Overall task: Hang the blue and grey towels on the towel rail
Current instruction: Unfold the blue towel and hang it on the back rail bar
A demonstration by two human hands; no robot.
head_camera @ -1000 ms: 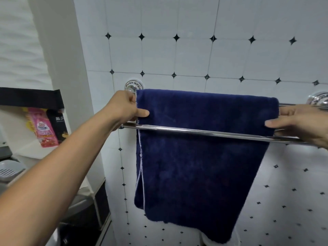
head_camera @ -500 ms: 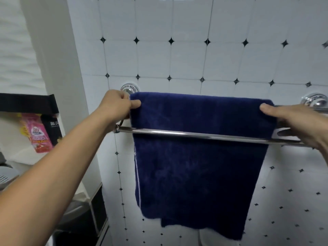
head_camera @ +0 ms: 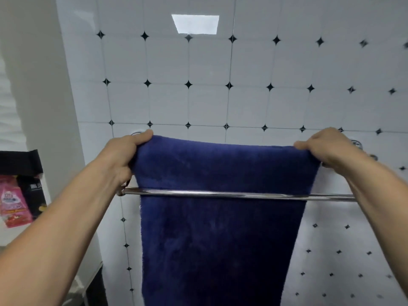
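Both hands are closed on the top fold of the blue towel [head_camera: 220,217]: the left hand [head_camera: 123,155] pinches the left corner with its thumb lying on top and fingers curled behind, and the right hand [head_camera: 324,149] grips the right corner the same way, knuckles up. Between the hands the fold runs nearly level, a little higher at the left, and below them the cloth falls behind the front chrome bar [head_camera: 220,194] of the towel rail — so it seems draped over a rear bar that the towel itself hides. The step in hand looks like squaring the towel up. To do it well, draw the two corners apart evenly so the fold lies flat, keep the right edge clear of the wall bracket [head_camera: 356,143] just beyond the right hand, and let go only once both sides hang straight. The grey towel is nowhere in view.
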